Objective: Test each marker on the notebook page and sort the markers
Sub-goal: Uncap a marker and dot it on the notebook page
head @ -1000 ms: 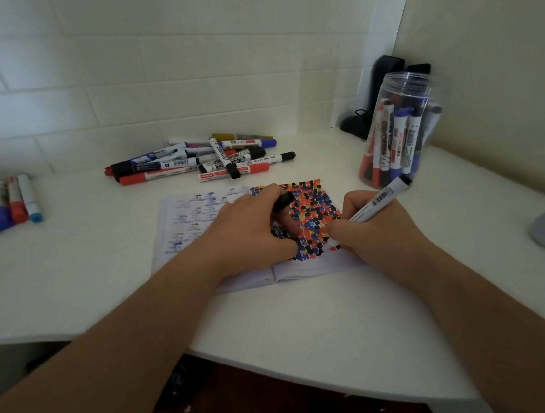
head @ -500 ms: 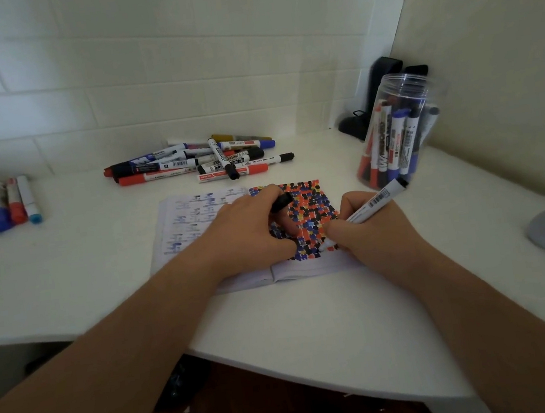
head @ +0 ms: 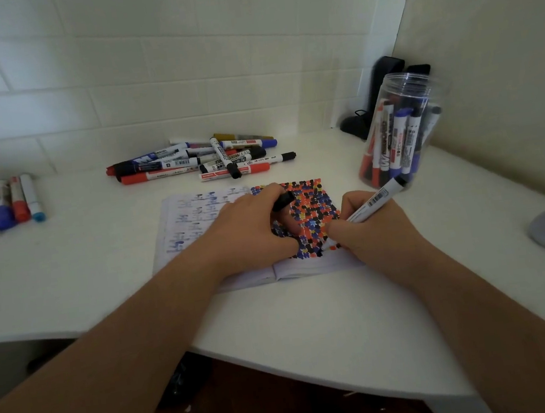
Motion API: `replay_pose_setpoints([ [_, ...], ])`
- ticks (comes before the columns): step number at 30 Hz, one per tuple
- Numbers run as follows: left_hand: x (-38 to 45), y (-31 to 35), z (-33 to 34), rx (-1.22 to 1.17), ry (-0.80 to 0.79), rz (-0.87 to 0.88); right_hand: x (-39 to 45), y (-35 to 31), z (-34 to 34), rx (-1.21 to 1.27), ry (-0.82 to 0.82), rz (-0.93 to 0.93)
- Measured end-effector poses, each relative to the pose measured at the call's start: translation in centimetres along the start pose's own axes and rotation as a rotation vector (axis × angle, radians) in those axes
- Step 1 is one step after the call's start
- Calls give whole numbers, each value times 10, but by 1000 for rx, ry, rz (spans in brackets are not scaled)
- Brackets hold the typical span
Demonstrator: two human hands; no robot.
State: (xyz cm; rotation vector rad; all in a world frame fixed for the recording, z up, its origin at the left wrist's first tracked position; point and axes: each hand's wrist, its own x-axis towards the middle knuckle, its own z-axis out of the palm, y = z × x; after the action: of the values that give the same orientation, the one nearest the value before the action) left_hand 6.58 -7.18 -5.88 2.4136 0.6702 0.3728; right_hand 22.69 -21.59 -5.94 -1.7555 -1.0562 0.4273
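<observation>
On the notebook page point(head: 312, 208), the right hand point(head: 375, 231) pinches a white marker point(head: 371, 201), tip down at its left; the left hand point(head: 250, 233), just left, grips the black cap point(head: 283, 201).

I have only one view, from the camera worn on the person's head. It looks forward and steeply down on the white worktop point(head: 312, 321), close above both forearms. The wide lens bends the tiled wall point(head: 178, 63) behind. The worktop's near edge and dark floor point(head: 289, 410) fill the bottom.
</observation>
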Motion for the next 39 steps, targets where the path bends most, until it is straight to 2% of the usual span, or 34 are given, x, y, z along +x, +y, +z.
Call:
replay_pose_setpoints([
  [4,-1,1,0,-21,10,-11,1,-1,0,29,-7,5],
  [9,-6,1,-2,-223,45,1,11,-1,-13,591,-5,72],
  [17,-4,2,0,-75,69,79,10,-1,-28,847,-195,195],
  [28,-4,2,0,-38,88,83,11,0,-21,690,-192,185],
  [39,-6,5,0,-82,126,77,11,-3,-13,562,-102,146],
])
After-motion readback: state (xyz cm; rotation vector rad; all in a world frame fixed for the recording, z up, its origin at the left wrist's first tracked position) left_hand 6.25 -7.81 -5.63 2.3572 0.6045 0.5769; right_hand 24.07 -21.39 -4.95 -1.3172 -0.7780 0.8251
